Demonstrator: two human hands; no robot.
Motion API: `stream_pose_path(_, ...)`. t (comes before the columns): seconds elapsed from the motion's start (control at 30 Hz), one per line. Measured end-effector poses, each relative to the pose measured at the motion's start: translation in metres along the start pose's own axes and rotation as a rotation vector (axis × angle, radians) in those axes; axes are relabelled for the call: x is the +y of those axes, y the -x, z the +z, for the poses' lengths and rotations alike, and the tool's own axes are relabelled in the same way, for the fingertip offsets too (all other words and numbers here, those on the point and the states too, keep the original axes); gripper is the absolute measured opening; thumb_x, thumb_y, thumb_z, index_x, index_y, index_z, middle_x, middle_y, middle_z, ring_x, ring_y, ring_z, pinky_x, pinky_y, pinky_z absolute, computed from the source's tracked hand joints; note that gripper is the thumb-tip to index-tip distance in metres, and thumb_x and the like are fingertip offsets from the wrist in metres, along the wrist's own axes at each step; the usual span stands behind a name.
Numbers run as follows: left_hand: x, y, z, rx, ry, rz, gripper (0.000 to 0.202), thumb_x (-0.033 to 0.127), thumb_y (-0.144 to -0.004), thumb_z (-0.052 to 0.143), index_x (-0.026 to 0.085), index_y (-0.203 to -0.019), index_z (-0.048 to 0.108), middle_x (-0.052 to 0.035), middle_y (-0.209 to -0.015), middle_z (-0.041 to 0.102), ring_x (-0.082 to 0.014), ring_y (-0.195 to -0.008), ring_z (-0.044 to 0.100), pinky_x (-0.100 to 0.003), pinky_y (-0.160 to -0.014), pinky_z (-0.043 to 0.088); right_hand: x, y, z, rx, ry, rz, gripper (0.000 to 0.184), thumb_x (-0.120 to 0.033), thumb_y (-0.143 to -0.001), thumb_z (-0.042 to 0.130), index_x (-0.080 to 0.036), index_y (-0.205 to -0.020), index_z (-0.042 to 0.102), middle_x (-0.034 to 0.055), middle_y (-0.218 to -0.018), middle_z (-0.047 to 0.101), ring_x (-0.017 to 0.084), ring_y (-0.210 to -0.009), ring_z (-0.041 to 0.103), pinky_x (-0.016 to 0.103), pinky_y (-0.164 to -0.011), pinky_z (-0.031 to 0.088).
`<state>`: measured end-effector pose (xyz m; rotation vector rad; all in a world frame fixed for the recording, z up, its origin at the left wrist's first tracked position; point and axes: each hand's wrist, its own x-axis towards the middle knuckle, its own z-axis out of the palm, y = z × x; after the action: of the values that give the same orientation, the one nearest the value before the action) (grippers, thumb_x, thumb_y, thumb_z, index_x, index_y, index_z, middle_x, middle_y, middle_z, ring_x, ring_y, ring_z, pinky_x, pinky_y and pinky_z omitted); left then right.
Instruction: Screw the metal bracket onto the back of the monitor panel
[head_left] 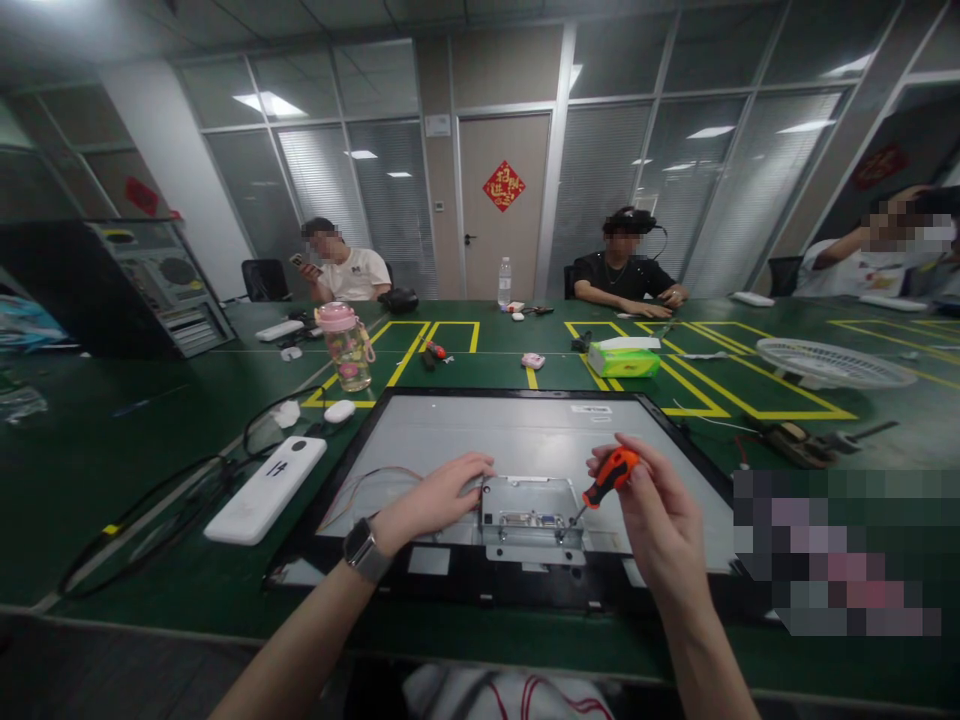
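An orange and black screwdriver (611, 477) is gripped in my right hand (664, 505), its fingers closed around the handle. The shaft slants down to the left, its tip at the connector edge of a silver metal box (531, 492) with video ports. My left hand (439, 495), a watch on its wrist, lies with fingers stretched out and their tips at the box's left side. Underneath is a flat display panel (487, 430) with a black frame, lying back side up. Thin wires (360, 480) run across its left part.
Left of the panel lie a white power bank (266, 490), black cables (150, 530) and a pink-lidded bottle (345, 350). Beyond it are a green tissue pack (624, 358) and another screwdriver (433, 352). At right lies a brown-black tool (802, 443). People sit across the table.
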<state>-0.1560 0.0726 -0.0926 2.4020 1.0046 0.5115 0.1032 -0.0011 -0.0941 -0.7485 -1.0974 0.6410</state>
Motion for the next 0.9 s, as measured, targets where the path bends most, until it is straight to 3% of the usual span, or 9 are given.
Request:
stream_pose_path(0.1, 0.0001, -0.0001, 0.0002, 0.000, -0.007, 0.003, 0.035, 0.006, -0.085, 0.048, 0.019, -0.115, 0.062, -0.0098, -0.140, 0.058, -0.0197, -0.132, 0.053, -0.037, -0.115, 0.037, -0.0021, 0.0008, 0.0025, 0.001, -0.015, 0.001, 0.027, -0.037, -0.096, 0.058, -0.027, -0.118, 0.070, 0.0083, -0.102, 0.076, 0.022, -0.090, 0.073, 0.039, -0.082, 0.058)
stream_pose_path(0.2, 0.0007, 0.0001, 0.0001, 0.003, -0.009, 0.005, 0.036, 0.006, -0.085, 0.049, 0.019, -0.115, 0.062, -0.0097, -0.140, 0.058, -0.0204, -0.132, 0.053, -0.038, -0.115, 0.037, 0.0009, 0.0005, -0.0006, 0.045, 0.058, -0.039, 0.025, -0.034, -0.090, 0.067, -0.027, -0.113, 0.072, 0.0079, -0.109, 0.073, 0.022, -0.091, 0.071, 0.036, -0.080, 0.057)
stream_pose_path(0.33, 0.0022, 0.0005, -0.0008, 0.011, 0.004, -0.001, 0.035, 0.006, -0.085, 0.050, 0.021, -0.114, 0.063, -0.0089, -0.139, 0.059, -0.0207, -0.131, 0.053, -0.038, -0.115, 0.038, 0.0056, -0.0001, -0.0054, 0.105, 0.095, -0.047, 0.024, -0.032, -0.086, 0.073, -0.027, -0.110, 0.074, 0.0057, -0.103, 0.073, 0.021, -0.089, 0.071, 0.034, -0.079, 0.056)
stream_pose_path(0.6, 0.0005, -0.0002, -0.0003, -0.004, -0.002, -0.009, 0.037, 0.006, -0.084, 0.049, 0.019, -0.116, 0.062, -0.0103, -0.141, 0.057, -0.0206, -0.133, 0.052, -0.039, -0.116, 0.036, -0.0019, 0.0014, 0.0008, -0.006, -0.019, 0.010, 0.028, -0.036, -0.096, 0.060, -0.027, -0.120, 0.070, 0.0082, -0.108, 0.076, 0.025, -0.101, 0.073, 0.045, -0.095, 0.053)
stream_pose_path(0.8, -0.0033, -0.0003, 0.0009, -0.002, -0.002, 0.001, 0.037, 0.007, -0.084, 0.050, 0.020, -0.116, 0.062, -0.0092, -0.140, 0.058, -0.0205, -0.133, 0.052, -0.040, -0.116, 0.037, 0.0060, -0.0020, -0.0043, 0.089, 0.092, -0.093, 0.024, -0.027, -0.080, 0.078, -0.026, -0.104, 0.074, 0.0047, -0.098, 0.069, 0.019, -0.086, 0.067, 0.033, -0.074, 0.057)
stream_pose_path(0.9, -0.0037, 0.0000, 0.0010, -0.002, 0.000, -0.003, 0.036, 0.007, -0.085, 0.050, 0.021, -0.116, 0.062, -0.0090, -0.141, 0.058, -0.0203, -0.132, 0.052, -0.040, -0.116, 0.037, 0.0047, -0.0014, -0.0046, 0.096, 0.118, -0.108, 0.022, -0.030, -0.084, 0.074, -0.025, -0.106, 0.074, 0.0067, -0.103, 0.069, 0.021, -0.092, 0.067, 0.034, -0.079, 0.056)
